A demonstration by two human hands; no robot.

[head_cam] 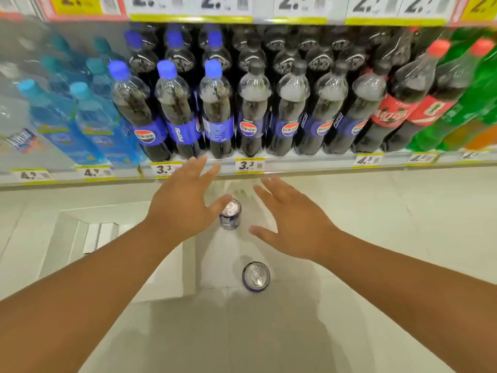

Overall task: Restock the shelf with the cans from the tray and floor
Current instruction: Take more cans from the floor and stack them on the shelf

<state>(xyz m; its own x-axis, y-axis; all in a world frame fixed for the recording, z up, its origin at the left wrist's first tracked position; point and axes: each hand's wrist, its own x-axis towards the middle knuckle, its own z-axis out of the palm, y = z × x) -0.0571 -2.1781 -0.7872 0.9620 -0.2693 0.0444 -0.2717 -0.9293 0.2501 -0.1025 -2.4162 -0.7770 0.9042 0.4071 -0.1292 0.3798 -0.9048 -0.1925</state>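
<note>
Both hands out over the floor, palms down, holding nothing. Left hand (183, 203): fingers straight and spread, tips overlapping the shelf (295, 164) edge in view, thumb tip right by the far can (230, 214); can't tell if it touches. Right hand (291, 222): fingers spread and relaxed, thumb out to the side, apart from both cans.

Two cans on the white tile floor (376, 224), both upright, silver tops with pull tabs, dark blue sides. Far can sits between the two hands, just in front of the shelf base. Near can (256, 276) is closer to the person, between the forearms, well apart from the far one.

Shelf is full, fronted left to right with blue bottles (88, 122), blue-cap cola bottles (172, 109), black-cap cola bottles (290, 109), red-label cola bottles (419, 103), green bottles (478, 103). Yellow-edged price tags (248, 165) along the shelf lip, another tag strip above the bottles.

Low white stepped block (99, 232) on the floor to the left, partly under the left forearm. Edges of the view are blurred.
</note>
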